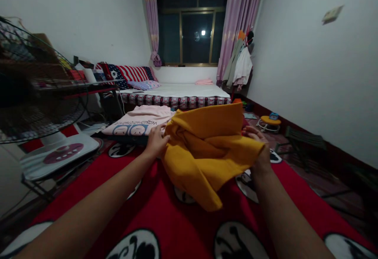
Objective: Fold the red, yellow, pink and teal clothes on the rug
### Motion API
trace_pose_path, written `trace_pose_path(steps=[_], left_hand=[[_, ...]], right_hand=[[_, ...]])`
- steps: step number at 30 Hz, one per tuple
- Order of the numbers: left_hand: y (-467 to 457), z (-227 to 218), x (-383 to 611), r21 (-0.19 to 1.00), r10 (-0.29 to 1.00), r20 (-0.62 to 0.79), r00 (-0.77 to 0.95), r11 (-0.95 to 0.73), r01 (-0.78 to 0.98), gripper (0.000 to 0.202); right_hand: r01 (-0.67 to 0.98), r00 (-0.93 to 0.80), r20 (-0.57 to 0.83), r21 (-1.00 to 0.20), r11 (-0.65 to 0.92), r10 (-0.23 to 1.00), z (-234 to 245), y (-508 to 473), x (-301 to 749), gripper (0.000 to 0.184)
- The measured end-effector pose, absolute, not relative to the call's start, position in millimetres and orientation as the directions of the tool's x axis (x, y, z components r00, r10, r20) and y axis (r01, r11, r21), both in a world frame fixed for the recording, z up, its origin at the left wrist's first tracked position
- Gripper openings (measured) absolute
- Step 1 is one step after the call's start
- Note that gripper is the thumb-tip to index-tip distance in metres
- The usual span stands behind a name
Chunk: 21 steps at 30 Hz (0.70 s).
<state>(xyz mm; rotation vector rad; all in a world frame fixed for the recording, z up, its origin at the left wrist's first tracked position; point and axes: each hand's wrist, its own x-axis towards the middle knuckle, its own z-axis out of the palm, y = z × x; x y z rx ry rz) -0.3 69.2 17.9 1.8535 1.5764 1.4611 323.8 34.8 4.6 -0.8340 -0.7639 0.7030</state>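
A mustard-yellow garment (203, 148), bunched and partly folded over itself, is held up between my hands above the red cloth (177, 219) with black-and-white round patterns. On its left edge my left hand (158, 140) is closed, gripping the fabric. At the right edge my right hand (258, 144) holds the garment too, its palm partly hidden behind the fabric. What kind of garment it is cannot be made out. Just beyond my left hand lies a folded pale pink shirt (144, 117) with printed lettering and cartoon faces, resting on dark cloth.
Further back stands a bed (183, 89) below a dark window. A fan (38, 77) and a white-and-pink appliance (62, 152) are on the left. To the right are a yellow stool (268, 121) and a dark folding stool (304, 138). Clothes (242, 66) hang by the curtain.
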Motion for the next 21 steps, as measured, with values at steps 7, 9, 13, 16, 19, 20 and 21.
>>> trace_pose_path(steps=[7, 9, 13, 16, 19, 20, 21], left_hand=[[46.7, -12.4, 23.8, 0.389, 0.731, 0.624, 0.276, -0.598, 0.701, 0.049], [41.3, -10.8, 34.3, 0.349, 0.716, 0.596, 0.363, -0.638, 0.686, 0.054], [35.9, -20.6, 41.3, 0.290, 0.795, 0.430, 0.429, -0.571, 0.768, 0.050], [32.7, -34.1, 37.8, 0.243, 0.850, 0.316, 0.421, -0.501, 0.830, 0.043], [29.9, -39.6, 33.9, 0.232, 0.882, 0.261, 0.393, -0.453, 0.861, 0.037], [29.1, -38.5, 32.9, 0.248, 0.886, 0.241, 0.397, -0.451, 0.857, 0.034], [28.1, -35.8, 31.9, 0.276, 0.887, 0.216, 0.408, -0.457, 0.846, 0.031]], right_hand=[[0.252, 0.290, 0.281, -0.945, 0.211, 0.915, -39.3, 44.2, 293.4, 0.054], [0.441, 0.130, 0.301, -0.871, 0.217, 0.945, -44.1, 38.6, 276.4, 0.064], [0.763, -0.098, 0.322, -0.583, 0.279, 0.942, -47.4, 20.2, 244.5, 0.078], [0.798, -0.137, 0.284, -0.536, 0.275, 0.949, -47.7, 15.8, 234.9, 0.052], [0.638, -0.110, 0.246, -0.726, 0.258, 0.963, -44.8, 21.0, 239.2, 0.019], [0.538, -0.073, 0.244, -0.807, 0.244, 0.967, -42.6, 22.7, 242.2, 0.017], [0.420, -0.034, 0.241, -0.877, 0.233, 0.970, -39.8, 23.6, 245.1, 0.015]])
